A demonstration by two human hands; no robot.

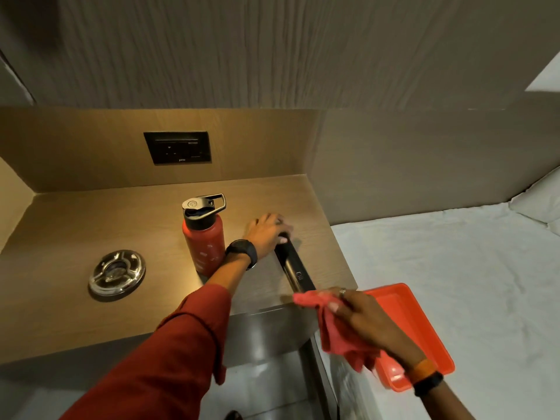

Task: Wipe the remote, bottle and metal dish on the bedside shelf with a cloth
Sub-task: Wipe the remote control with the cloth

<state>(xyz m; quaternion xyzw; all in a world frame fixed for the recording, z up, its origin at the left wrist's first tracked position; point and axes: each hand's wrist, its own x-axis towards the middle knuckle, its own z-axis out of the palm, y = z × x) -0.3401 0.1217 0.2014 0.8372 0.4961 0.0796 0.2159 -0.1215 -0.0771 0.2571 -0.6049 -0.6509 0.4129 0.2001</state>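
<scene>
A long black remote (pixel 294 266) lies on the wooden bedside shelf (pixel 75 219), near its right edge. My left hand (pixel 266 234) grips the remote's far end. My right hand (pixel 360 313) holds a red cloth (pixel 330 325) bunched at the remote's near end, by the shelf's front corner. A red bottle (pixel 204 241) with a black and grey lid stands upright just left of my left wrist. Toward the left of the shelf sits a shiny round metal dish (pixel 116 272).
An orange-red plastic tray (pixel 424 328) lies on the white bed (pixel 454 253) to the right, partly under my right hand. A dark socket panel (pixel 178 147) is set in the shelf's back wall. Panelled walls close the shelf at back and left.
</scene>
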